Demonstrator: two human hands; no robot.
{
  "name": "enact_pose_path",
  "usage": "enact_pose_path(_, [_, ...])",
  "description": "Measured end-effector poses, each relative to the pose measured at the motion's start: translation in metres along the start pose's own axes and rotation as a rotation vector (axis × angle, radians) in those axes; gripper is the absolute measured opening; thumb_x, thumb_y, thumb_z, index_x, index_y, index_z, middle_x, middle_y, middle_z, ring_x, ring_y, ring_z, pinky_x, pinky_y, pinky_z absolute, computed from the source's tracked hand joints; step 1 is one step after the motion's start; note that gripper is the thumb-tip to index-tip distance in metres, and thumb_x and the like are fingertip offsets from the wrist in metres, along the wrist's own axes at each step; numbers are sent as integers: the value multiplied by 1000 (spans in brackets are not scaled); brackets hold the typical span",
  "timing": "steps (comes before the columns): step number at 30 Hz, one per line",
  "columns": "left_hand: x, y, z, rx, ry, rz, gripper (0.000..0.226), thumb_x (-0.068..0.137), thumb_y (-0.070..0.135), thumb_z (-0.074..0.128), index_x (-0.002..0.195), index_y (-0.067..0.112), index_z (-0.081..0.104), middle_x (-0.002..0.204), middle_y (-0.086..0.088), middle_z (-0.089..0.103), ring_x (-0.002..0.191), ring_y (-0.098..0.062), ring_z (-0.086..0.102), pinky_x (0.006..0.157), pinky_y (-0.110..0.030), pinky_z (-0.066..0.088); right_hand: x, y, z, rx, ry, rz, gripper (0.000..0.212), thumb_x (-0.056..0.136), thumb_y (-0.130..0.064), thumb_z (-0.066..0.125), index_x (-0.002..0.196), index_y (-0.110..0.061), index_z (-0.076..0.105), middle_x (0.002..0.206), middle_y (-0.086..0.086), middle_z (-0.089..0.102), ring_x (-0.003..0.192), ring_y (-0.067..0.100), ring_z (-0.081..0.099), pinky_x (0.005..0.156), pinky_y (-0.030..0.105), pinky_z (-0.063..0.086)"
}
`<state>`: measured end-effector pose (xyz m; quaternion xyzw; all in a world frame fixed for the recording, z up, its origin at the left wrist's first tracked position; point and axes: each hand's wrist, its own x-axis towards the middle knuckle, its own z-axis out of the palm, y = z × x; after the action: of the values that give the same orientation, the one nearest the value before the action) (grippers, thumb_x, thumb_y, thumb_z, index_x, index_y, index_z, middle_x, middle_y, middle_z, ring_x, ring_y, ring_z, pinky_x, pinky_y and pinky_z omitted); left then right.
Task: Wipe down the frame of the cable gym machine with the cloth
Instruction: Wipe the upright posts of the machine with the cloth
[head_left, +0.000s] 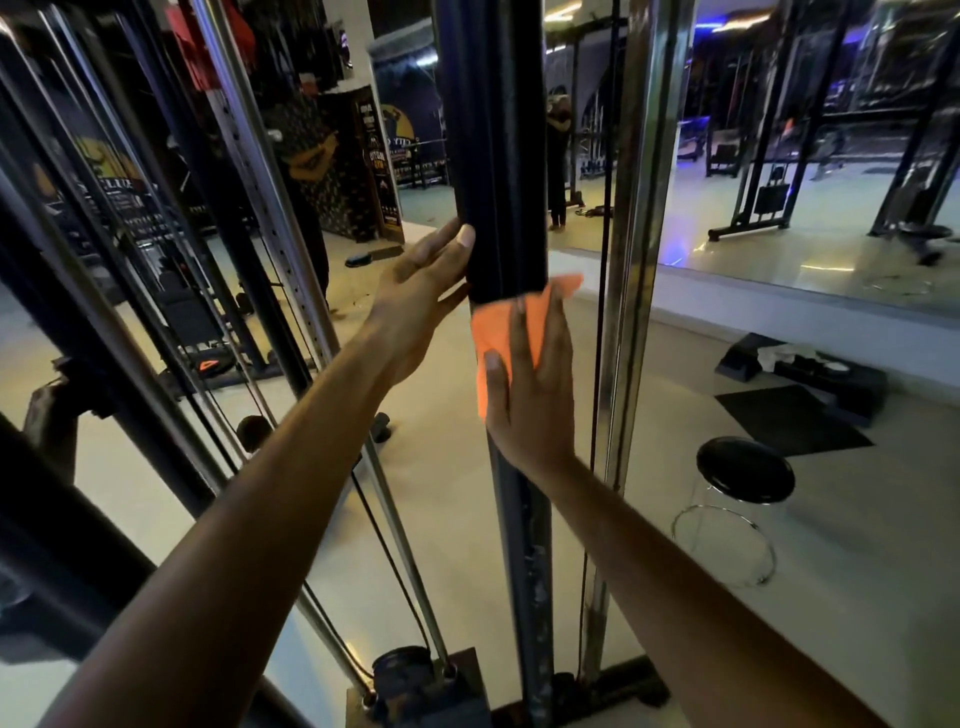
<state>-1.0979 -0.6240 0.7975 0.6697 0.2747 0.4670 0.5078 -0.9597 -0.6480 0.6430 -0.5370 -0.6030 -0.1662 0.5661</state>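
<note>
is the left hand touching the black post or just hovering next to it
Touching. In the head view the left hand lies with straight fingers against the side of the black post, thumb tip on its front edge.

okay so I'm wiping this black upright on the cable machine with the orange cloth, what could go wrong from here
1. The right hand presses the orange cloth to the black upright with flat fingers, not a grip; the cloth could slip and drop.
2. The left hand steadies the upright with its thumb on the post just above the cloth; an upward stroke may bump into it.
3. A thin cable runs close beside the cloth's loose corner and might catch it.
</note>
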Motion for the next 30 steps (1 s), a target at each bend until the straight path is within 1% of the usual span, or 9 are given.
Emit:
enact_pose_path(3, [-7,-18,0,9,-21,-14,60,109,39,63,163,21,44,156,5,60,143,-9,56,123,-37,44,-69,20,8,11,-97,79,68,115,-35,51,170,-21,13,182,16,-1,167,38,16,119,62,44])
enact_pose_path(5, [-9,-24,1,15,-21,-29,60,109,39,62,163,21,44,156,5,60,144,-10,56,124,-38,43,-78,21,10,26,-116,113,69,115,-36,48,171,-22,11,182,13,-2,166,38,18,116,63,47])
enact_pose_path(9, [-8,-24,-2,24,-28,-50,59,109,42,63,162,21,47,154,3,62,144,-14,57,124,-43,43,-18,-1,0,85,-53,87,69,115,-40,41,172,-24,6,182,13,-5,166,36,16,119,64,43])
enact_pose_path(13, [-8,-26,1,16,12,-73,69,105,47,67,163,20,44,159,-2,57,144,-18,56,124,-46,43,25,-9,-4,73,12,31,68,115,-37,46,171,-23,9,180,21,3,166,38,16,126,60,35])
enact_pose_path(17, [-16,-35,3,61,-38,-65,62,109,45,61,162,17,46,158,-2,58,148,-19,52,127,-50,38,-36,17,9,14,-40,10,71,115,-37,48,171,-26,5,180,22,3,166,39,16,123,61,38])
enact_pose_path(21, [-27,-43,10,85,-41,-55,53,113,40,54,160,16,48,157,-1,59,148,-17,52,128,-50,36,-91,29,13,30,-128,74,78,115,-35,49,173,-34,-3,181,21,3,167,40,14,120,63,42])
enact_pose_path(26, [-28,-44,13,86,-27,-84,50,115,37,49,157,11,50,151,-4,63,144,-21,56,127,-52,38,-10,4,1,143,-50,57,68,113,-33,50,169,-21,12,180,22,3,167,39,14,124,63,38])
enact_pose_path(28, [-29,-45,14,81,-12,-87,50,114,39,49,149,4,54,136,-2,69,134,-20,62,125,-55,40,15,0,-2,139,-19,19,66,114,-34,49,168,-20,14,179,23,4,166,40,14,127,60,34])
enact_pose_path(30, [-32,-46,18,116,-4,-84,52,115,40,46,152,3,50,136,-2,68,135,-20,61,125,-52,41,4,10,2,104,-24,-36,69,114,-35,50,169,-22,10,179,25,5,167,40,13,127,59,33])
